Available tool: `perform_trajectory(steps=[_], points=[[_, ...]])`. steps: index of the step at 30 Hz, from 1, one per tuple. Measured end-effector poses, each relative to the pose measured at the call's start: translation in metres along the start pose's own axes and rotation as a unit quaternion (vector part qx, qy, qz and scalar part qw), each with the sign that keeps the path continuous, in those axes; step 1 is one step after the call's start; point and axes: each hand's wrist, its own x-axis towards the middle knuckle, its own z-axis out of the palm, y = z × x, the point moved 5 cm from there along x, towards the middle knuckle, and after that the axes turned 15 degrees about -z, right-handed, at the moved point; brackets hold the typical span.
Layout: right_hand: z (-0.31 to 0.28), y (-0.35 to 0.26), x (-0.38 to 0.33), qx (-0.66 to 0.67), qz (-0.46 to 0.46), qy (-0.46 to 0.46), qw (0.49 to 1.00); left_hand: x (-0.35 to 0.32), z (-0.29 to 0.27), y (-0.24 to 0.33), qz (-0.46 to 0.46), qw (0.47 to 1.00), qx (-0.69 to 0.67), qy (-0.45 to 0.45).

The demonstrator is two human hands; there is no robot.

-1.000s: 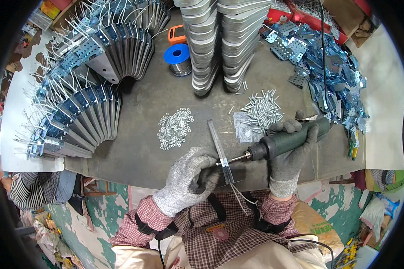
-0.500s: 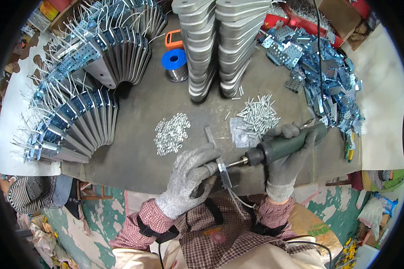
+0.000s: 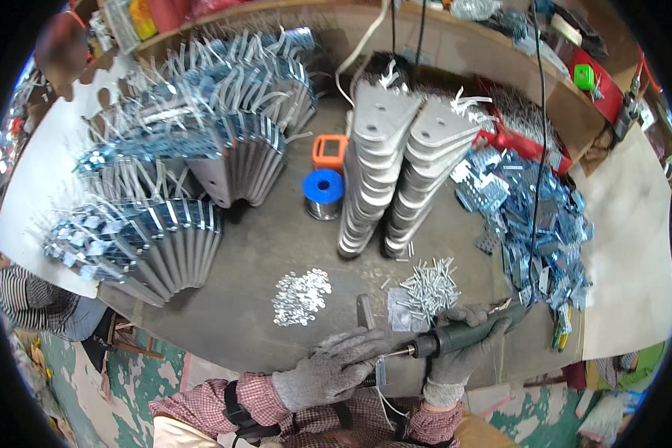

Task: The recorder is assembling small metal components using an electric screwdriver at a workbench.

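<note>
Gloves [image 3: 306, 384] of grey knit cover both hands we see at the table's [image 3: 250, 239] near edge. The left hand [image 3: 334, 367] is clenched around the middle of a grey flat metal strip [image 3: 364, 310], whose far end stands out beyond the knuckles; white wires [image 3: 384, 405] hang below it. The right hand [image 3: 455, 362] grasps a dark green electric screwdriver [image 3: 459, 336] from beneath, and its bit [image 3: 403, 351] points left to the strip beside the left fingertips; whether the tip touches, we cannot tell. Any lettering on the tool or on the clear plastic bag [image 3: 403, 313] is too small for us to read. Screws [image 3: 431, 287] lie partly on that bag, with a pile of nuts [image 3: 301, 296] to their left. Beyond, we find a blue-flanged solder wire spool [image 3: 323, 196] beside two stacks of grey metal plates [image 3: 377, 149], and blue-tinted perforated brackets [image 3: 545, 224] heaped at right.
</note>
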Motion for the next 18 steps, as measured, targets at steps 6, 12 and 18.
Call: perform_trajectory(steps=[6, 12, 18], points=[[0.054, -0.011, -0.017, -0.237, 0.020, -0.159, 0.958, -0.002, -0.019, -0.011, 0.031, 0.990, 0.132, 0.032], [0.083, -0.122, 0.037, -0.777, -0.132, -0.396, 0.472, -0.018, -0.034, 0.017, 0.024, 0.955, 0.277, -0.100], [0.061, -0.152, 0.059, -0.904, -0.157, -0.397, 0.042, 0.004, -0.045, 0.010, -0.101, 0.960, 0.179, -0.192]])
